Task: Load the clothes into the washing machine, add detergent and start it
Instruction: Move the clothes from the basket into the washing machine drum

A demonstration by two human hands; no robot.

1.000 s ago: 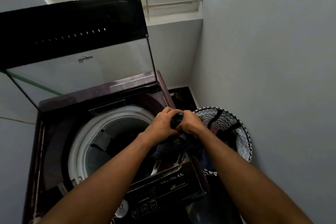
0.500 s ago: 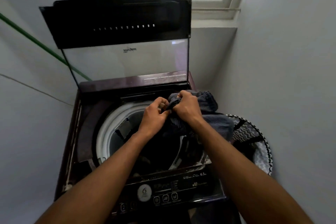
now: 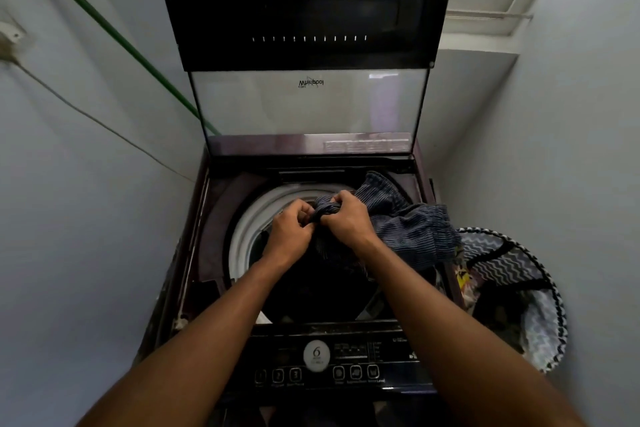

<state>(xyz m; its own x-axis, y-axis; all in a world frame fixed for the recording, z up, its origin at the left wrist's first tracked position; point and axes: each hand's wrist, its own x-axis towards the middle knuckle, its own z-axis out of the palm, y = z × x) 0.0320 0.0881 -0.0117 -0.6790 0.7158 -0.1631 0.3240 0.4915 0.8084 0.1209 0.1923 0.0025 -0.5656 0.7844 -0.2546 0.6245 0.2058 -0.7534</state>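
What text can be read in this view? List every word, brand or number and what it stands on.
"Whirlpool", seen mirrored: on the glass of the raised lid.
"6": on the round white badge of the control panel.
Button captions and other panel print: too small and blurred to read.
Sticker at the lid's base: unreadable.

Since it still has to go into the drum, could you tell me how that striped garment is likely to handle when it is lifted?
Probably floppy: the striped garment sags in folds from both hands. Likely light, since pinching fingers hold it. It may snag, draping over the washing machine's rim.
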